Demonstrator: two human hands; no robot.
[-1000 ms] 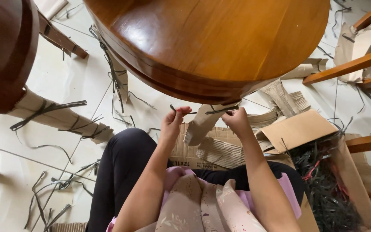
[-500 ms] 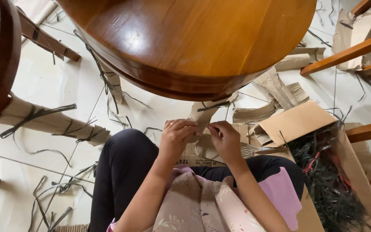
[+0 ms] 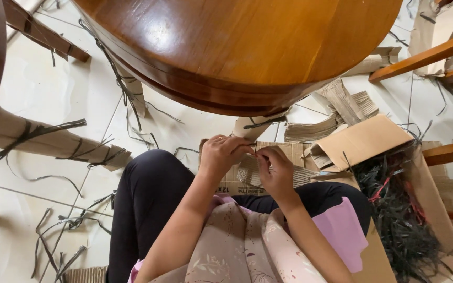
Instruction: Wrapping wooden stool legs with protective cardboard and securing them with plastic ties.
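My left hand (image 3: 225, 153) and my right hand (image 3: 276, 170) meet in front of me, just below the rim of a round brown wooden table (image 3: 247, 47). Both pinch a thin dark strap (image 3: 256, 145) between the fingertips. Under the hands lies a roll of corrugated cardboard (image 3: 250, 173) on a flat cardboard piece. I sit on the floor with black trousers (image 3: 148, 199) and a floral top.
An open cardboard box (image 3: 394, 209) full of dark straps stands at my right. Cardboard rolls tied with straps (image 3: 53, 139) lie at the left, more folded cardboard (image 3: 336, 112) behind. Loose straps litter the white tile floor (image 3: 38, 89). Wooden chair legs (image 3: 425, 52) are at the right.
My hands were raised apart near the table rim, stretching a strap; they have come down and together over the cardboard roll. The view has shifted slightly closer.
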